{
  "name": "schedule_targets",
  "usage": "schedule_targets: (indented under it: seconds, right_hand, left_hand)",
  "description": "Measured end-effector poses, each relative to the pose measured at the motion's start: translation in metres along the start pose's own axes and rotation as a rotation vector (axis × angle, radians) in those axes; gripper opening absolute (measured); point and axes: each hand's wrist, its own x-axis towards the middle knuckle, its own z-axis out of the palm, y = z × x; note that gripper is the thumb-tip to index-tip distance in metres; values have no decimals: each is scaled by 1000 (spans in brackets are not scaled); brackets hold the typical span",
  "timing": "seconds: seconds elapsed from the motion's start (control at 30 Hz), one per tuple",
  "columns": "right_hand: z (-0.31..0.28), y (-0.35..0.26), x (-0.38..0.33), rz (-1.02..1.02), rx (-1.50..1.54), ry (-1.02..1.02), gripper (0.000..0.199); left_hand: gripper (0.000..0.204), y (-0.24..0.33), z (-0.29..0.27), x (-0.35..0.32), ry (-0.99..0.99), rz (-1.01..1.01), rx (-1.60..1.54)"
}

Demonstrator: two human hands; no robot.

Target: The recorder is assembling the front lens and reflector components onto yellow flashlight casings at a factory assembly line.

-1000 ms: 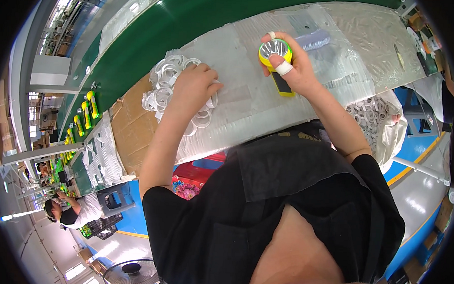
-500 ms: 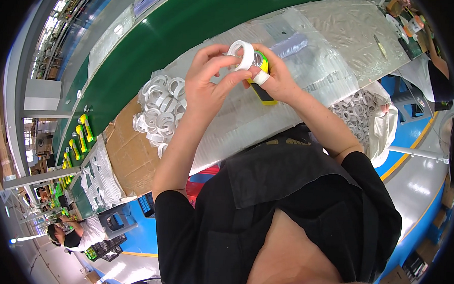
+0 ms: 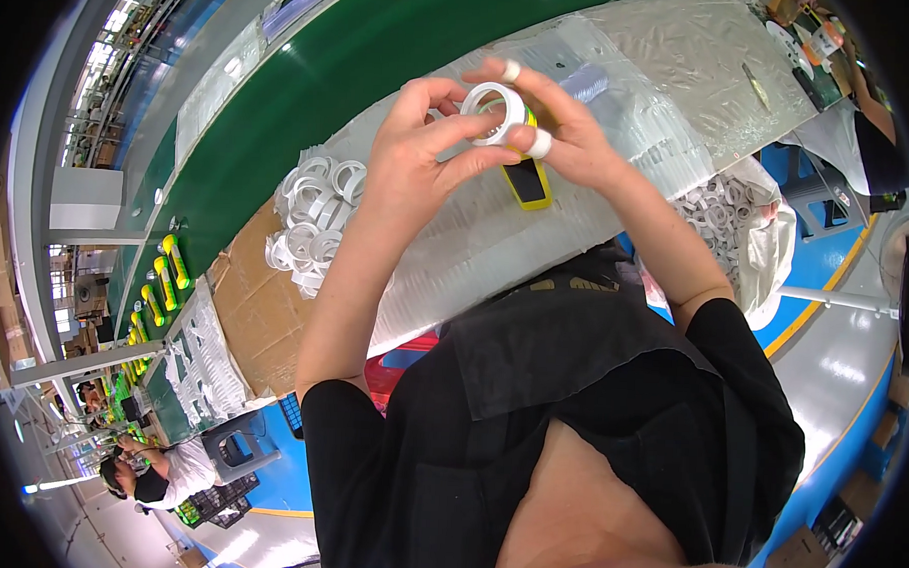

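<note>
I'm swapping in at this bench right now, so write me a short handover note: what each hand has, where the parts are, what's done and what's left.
Left hand: raised over the bench, fingers pinching the white ring.
Right hand: holds the same ring from the other side; two fingertips are taped white.
Yellow-and-black device: lies on the plastic-covered bench, just under the hands.
Supply: pile of white rings to the left, beside cardboard; a bag of more rings to the right.
Done: one ring picked up and in hand.
Left: that ring is not yet set down; the pile looks untouched.
</note>
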Motion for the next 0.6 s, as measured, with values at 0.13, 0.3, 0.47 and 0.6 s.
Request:
schedule_targets:
  seconds: [0.13,0.3,0.47,0.6]
  right_hand:
    - [-52,-22,9,-121,-537,-157,47]
    - [-68,-60,38,-17,-611,-446,39]
    - [-54,-99,71,107,-930,-901,25]
    - [-53,-90,68,160,-870,-839,28]
  left_hand:
    - [41,5,8,6,-67,9,-7]
    - [40,9,31,8,-61,-64,-69]
    - [38,16,41,9,-84,-160,-176]
    - [38,15,43,9,-51,-101,-133]
